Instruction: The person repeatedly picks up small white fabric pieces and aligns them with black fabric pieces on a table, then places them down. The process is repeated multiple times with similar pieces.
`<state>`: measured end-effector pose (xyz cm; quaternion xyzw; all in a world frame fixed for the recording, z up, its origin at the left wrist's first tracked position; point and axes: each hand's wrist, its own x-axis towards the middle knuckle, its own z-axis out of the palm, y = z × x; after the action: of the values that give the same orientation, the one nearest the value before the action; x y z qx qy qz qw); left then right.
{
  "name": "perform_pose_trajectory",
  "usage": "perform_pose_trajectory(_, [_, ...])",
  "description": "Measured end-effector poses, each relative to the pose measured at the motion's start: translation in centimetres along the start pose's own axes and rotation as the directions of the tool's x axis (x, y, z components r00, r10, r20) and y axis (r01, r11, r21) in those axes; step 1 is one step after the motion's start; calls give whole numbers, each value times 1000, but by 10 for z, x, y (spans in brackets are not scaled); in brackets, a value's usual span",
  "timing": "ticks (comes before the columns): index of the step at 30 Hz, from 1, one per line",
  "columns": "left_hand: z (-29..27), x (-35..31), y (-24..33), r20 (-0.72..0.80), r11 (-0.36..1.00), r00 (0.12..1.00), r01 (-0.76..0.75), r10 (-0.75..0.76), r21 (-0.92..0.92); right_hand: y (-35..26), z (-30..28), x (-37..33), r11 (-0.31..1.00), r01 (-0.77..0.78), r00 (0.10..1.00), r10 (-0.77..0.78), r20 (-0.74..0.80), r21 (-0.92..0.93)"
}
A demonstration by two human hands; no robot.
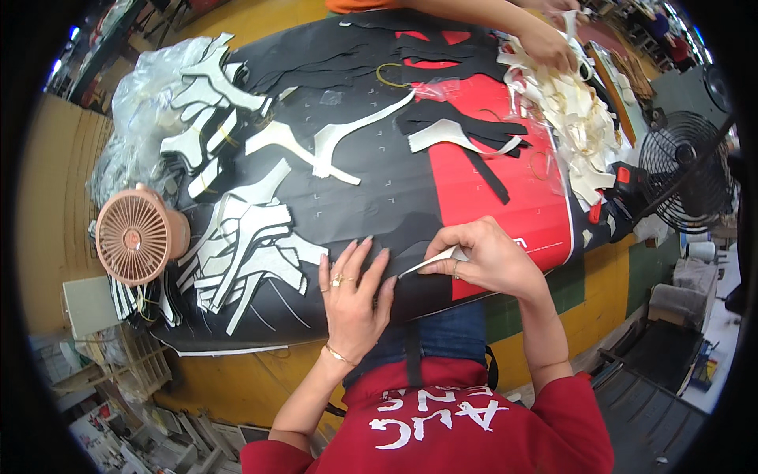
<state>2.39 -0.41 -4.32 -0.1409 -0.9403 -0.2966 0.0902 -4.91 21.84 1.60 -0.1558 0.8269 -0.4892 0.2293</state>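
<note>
At the near edge of the black part of the table cover (371, 207), my left hand (351, 296) lies flat with its fingers stretched out. My right hand (489, 257) is closed in a pinch on a white cut piece (452, 256). This piece tapers to a thin tip close to my left thumb; whether they touch, I cannot tell. A dark curved outline shows on the black cover beyond my hands, too faint to name. Left of my left hand lies a loose pile of white and black cut pieces (251, 245). Farther off, separate white pieces (347, 134) lie on the cover.
A pink fan (138, 233) stands at the left, near clear plastic bags (150, 99). Black cut pieces (466, 122) lie over the cover's red part. Far right, a co-worker's hand (553, 49) reaches into a cream-coloured heap (572, 118). A black fan (685, 170) stands at the right.
</note>
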Motion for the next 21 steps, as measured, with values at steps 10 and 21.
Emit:
perform_pose_trajectory(10, [3,-1,-2,13,999,1000,4,-5,43,-10,0,33,953,-37,988,79,129,-302])
perform_pose_trajectory(21, [2,-5,-9,-11,998,1000,5,-6,-68,-9,18,32,955,-198,980,189,-61,-221])
